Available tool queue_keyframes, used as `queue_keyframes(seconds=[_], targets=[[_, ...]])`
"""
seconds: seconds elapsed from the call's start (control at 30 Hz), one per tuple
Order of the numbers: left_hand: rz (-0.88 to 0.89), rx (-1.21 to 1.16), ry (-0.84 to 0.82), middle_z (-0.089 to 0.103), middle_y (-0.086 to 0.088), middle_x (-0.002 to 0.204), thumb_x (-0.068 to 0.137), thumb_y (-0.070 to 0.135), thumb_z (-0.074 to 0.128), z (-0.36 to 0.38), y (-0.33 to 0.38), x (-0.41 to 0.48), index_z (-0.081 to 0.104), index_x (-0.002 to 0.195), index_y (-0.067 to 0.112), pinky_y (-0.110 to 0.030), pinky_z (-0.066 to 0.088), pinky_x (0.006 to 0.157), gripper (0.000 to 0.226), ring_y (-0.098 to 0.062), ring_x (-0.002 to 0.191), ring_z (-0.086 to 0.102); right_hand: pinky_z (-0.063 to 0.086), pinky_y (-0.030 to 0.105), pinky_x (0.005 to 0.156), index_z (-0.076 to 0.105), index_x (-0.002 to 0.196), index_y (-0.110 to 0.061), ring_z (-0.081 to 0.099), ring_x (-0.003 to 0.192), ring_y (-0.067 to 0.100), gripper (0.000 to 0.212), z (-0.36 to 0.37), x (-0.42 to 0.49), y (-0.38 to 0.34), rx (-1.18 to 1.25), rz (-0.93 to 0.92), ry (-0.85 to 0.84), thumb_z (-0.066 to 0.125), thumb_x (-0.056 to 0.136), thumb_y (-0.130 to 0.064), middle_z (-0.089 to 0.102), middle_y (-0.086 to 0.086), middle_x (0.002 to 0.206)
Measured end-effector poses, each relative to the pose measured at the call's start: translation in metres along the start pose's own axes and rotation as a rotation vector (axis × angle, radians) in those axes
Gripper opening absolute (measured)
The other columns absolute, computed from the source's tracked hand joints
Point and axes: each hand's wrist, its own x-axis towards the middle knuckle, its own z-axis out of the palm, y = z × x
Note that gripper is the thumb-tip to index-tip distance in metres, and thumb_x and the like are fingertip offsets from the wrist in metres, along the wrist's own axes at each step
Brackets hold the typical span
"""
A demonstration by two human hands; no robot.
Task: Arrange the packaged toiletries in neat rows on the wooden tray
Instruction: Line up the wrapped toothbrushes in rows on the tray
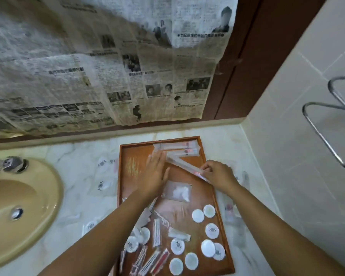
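A wooden tray point(126, 176) lies on the marble counter. Two long clear toothbrush packets point(177, 145) lie side by side at its far end. A third long packet point(184, 165) lies slanted below them; my right hand point(217, 174) pinches its near end. My left hand point(154, 174) rests flat, fingers together, on the tray beside that packet's far end. A clear bag with white cotton point(177, 191) sits mid-tray. Several round white packets point(209, 231) and several slim red-and-white sachets point(156, 234) are scattered over the near half.
A beige sink point(18, 206) with a chrome tap point(10, 164) is at the left. Clear packets point(105, 176) lie on the counter left of the tray, more point(232, 216) on its right. Newspaper covers the wall behind. A chrome towel rail point(327, 136) juts from the tiled right wall.
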Motion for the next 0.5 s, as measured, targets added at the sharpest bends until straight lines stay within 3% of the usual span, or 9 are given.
queue_keyframes(seconds=[0.07,0.13,0.23,0.37,0.5], targets=[[0.052,0.088,-0.012,0.024,-0.006,0.166,0.108,0.031,0.039,0.006,-0.017,-0.010,0.031,0.158,0.014,-0.036,0.002,0.125,0.053,-0.021,0.154,0.017,0.043,0.034,0.098,0.071,0.088,-0.037,0.063,0.089,0.002,0.018,0.012,0.019,-0.010,-0.105,-0.031,-0.050,0.072,0.084,-0.054,0.070,-0.025,0.081],[0.052,0.155,-0.035,0.046,-0.010,0.155,0.107,0.032,0.035,0.015,-0.032,-0.016,0.050,0.148,0.012,-0.046,0.014,0.124,0.048,-0.027,0.146,0.039,0.040,0.037,0.104,0.072,0.090,-0.038,0.064,0.094,0.005,0.012,0.020,0.034,-0.016,-0.174,-0.076,-0.069,0.068,0.087,-0.048,0.071,-0.024,0.085],[0.053,0.206,-0.066,0.066,-0.012,0.133,0.103,0.031,0.039,0.033,-0.049,-0.017,0.068,0.130,0.010,-0.057,0.033,0.117,0.044,-0.033,0.123,0.061,0.030,0.037,0.100,0.073,0.097,-0.038,0.063,0.104,0.012,0.016,0.026,0.052,-0.020,-0.319,-0.147,-0.062,0.058,0.095,-0.038,0.073,-0.017,0.101],[0.096,0.209,0.031,0.067,-0.010,0.123,0.103,0.024,0.050,0.040,-0.052,-0.005,0.070,0.123,0.011,-0.058,0.038,0.109,0.031,-0.034,0.115,0.058,0.024,0.040,0.097,0.076,0.106,-0.036,0.056,0.113,0.019,0.019,0.032,0.061,-0.010,-0.473,-0.310,0.062,0.059,0.097,-0.036,0.071,-0.011,0.115],[0.104,0.253,0.098,0.068,-0.003,0.107,0.098,0.022,0.063,0.036,-0.049,0.006,0.073,0.108,0.019,-0.047,0.037,0.095,0.015,-0.028,0.101,0.055,0.028,0.041,0.092,0.079,0.100,-0.028,0.063,0.102,0.027,0.018,0.036,0.053,0.004,-0.436,-0.375,0.264,0.066,0.088,-0.033,0.072,-0.002,0.108]])
